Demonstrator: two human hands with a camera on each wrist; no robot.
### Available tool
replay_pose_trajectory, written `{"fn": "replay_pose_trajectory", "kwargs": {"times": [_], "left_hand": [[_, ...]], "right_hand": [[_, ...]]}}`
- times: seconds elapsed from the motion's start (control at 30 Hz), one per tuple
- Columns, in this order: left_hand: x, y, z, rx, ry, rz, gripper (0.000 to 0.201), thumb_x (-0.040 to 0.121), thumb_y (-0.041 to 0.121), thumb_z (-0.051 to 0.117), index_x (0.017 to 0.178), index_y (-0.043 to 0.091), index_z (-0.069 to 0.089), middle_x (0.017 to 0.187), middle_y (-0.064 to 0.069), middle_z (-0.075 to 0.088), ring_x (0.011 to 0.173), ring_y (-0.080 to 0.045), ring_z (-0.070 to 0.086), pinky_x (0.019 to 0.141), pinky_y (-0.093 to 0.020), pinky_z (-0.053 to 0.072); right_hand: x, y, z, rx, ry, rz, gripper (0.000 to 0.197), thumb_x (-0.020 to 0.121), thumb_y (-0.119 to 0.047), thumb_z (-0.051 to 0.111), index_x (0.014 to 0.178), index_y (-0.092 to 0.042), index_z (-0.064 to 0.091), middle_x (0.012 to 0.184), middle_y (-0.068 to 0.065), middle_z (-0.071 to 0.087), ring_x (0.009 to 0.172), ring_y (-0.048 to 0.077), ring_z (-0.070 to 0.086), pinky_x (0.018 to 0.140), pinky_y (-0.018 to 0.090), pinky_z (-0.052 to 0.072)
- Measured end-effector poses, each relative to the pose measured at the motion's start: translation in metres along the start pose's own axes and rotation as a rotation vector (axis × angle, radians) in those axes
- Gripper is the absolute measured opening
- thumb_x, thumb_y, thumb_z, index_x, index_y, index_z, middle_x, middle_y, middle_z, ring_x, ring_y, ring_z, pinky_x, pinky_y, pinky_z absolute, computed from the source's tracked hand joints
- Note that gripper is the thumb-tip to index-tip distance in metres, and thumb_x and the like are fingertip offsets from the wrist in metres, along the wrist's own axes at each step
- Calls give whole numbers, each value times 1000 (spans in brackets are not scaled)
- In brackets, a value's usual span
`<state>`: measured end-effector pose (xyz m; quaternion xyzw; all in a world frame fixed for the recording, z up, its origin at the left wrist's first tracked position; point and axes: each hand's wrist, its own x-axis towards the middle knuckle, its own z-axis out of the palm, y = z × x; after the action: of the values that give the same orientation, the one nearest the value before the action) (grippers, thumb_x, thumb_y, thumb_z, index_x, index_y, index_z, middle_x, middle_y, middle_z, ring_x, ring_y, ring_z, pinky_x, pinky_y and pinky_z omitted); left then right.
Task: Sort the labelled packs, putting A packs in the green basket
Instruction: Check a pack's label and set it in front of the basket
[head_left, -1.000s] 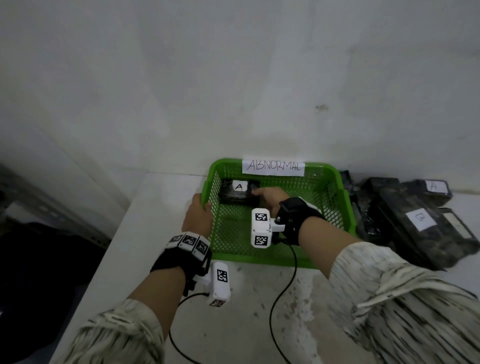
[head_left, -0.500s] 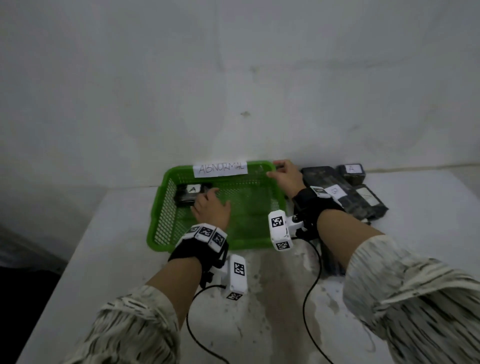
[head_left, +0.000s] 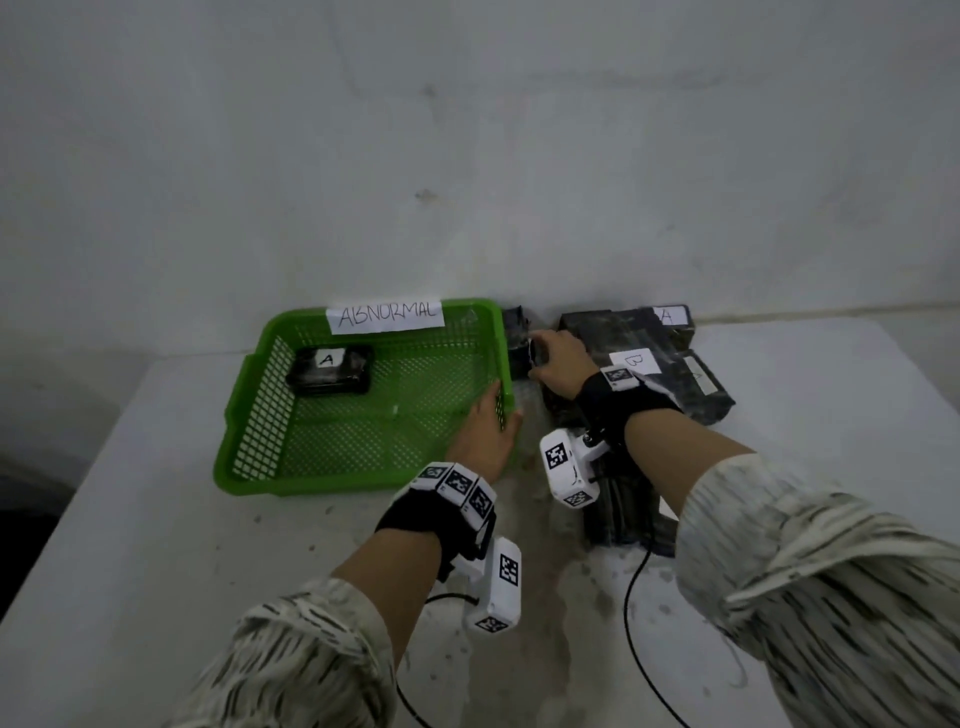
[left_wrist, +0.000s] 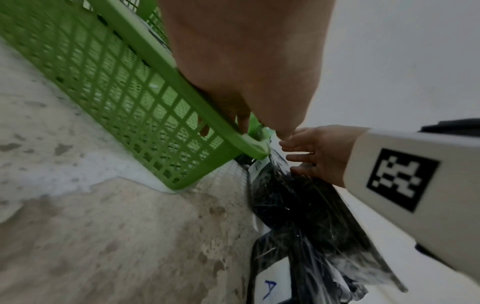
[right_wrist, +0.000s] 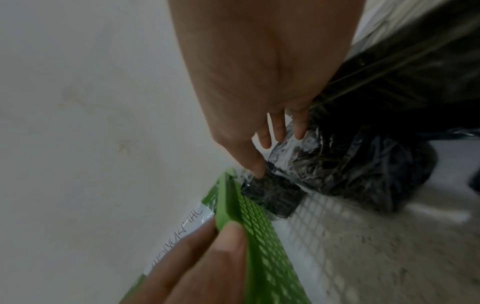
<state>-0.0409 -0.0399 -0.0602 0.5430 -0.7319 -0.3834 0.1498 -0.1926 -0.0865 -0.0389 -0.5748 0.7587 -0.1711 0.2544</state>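
Plastic side wall of green basket pinched by left hand, thumb outside, fingers inside. Right hand loosely spread, thumb tip on small wrapped black pack just beside the basket's far right corner, on table.

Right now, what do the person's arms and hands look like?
The left hand and right hand are bare. Loose pale sleeves with dark streaks reach mid-forearm. Each wrist has a black strap bearing white blocks printed with black square codes, plus a white box carrying the same codes. A black cable trails from each box.
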Motion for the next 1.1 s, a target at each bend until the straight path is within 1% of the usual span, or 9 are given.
{"fn": "replay_pose_trajectory", "kwargs": {"times": [0.13, 0.23, 0.33, 0.43, 0.63, 0.77, 0.93, 1.0, 1.1], "left_hand": [[2, -5, 3, 59, 3, 9, 59, 99, 38, 36, 150, 24, 10, 153, -4, 31, 132, -23, 43, 103, -44, 42], [2, -7, 2, 23, 1, 16, 58, 99, 37, 37, 150, 24, 12, 152, -3, 32, 133, -21, 42, 105, -41, 40], [1, -7, 1, -23, 19, 2, 58, 98, 37, 40, 149, 25, 16, 149, -3, 38, 131, -21, 44, 105, -39, 40], [1, -4, 0, -81, 17, -35, 57, 98, 32, 43, 149, 27, 19, 146, -3, 43, 129, -21, 47, 105, -38, 40], [5, 2, 0, -158, 10, -56, 57, 97, 27, 47, 148, 23, 22, 146, -5, 42, 130, -22, 45, 107, -41, 38], [4, 5, 1, -177, -3, -56, 57, 98, 27, 46, 149, 22, 20, 148, -6, 39, 132, -23, 43, 108, -40, 37], [4, 8, -1, -169, -14, -53, 57, 98, 25, 44, 149, 20, 18, 149, -9, 37, 133, -25, 41, 109, -40, 35], [4, 8, -2, -155, -38, -44, 58, 98, 26, 44, 149, 19, 17, 149, -10, 36, 134, -25, 40, 109, -40, 34], [4, 9, -8, -108, -68, -38, 59, 98, 27, 45, 149, 18, 18, 149, -10, 36, 134, -26, 40, 109, -38, 35]], "right_hand": [[19, 3, 1, -160, -64, -25, 64, 86, -21, 60, 145, -23, 35, 137, 24, 38, 127, 39, 34, 104, 40, 33], [31, -1, 3, -258, -31, -77, 65, 86, -29, 60, 145, -28, 33, 136, 22, 39, 129, 39, 32, 104, 44, 31], [42, -1, 8, -337, -55, -121, 64, 86, -34, 59, 145, -28, 34, 139, 19, 37, 132, 39, 29, 106, 47, 28], [47, 3, 12, -371, -42, -142, 62, 86, -42, 59, 142, -29, 37, 139, 19, 39, 131, 39, 31, 106, 49, 28], [46, 4, 9, -424, 49, -193, 46, 89, -45, 54, 129, -24, 44, 124, 18, 55, 119, 38, 46, 99, 48, 34], [45, -2, 9, -257, 102, -109, 46, 88, -36, 54, 125, -12, 45, 126, 20, 54, 121, 37, 46, 99, 43, 35], [44, -2, 4, 144, 276, 15, 40, 82, -27, 62, 115, -6, 52, 119, 19, 56, 114, 35, 50, 93, 38, 40], [41, -3, -5, 296, 338, 13, 37, 81, -21, 65, 112, -4, 54, 116, 19, 57, 110, 33, 52, 91, 36, 40], [30, -9, -22, 457, 365, -25, 34, 82, -14, 63, 112, 0, 54, 117, 20, 51, 105, 28, 51, 90, 30, 37]]}}
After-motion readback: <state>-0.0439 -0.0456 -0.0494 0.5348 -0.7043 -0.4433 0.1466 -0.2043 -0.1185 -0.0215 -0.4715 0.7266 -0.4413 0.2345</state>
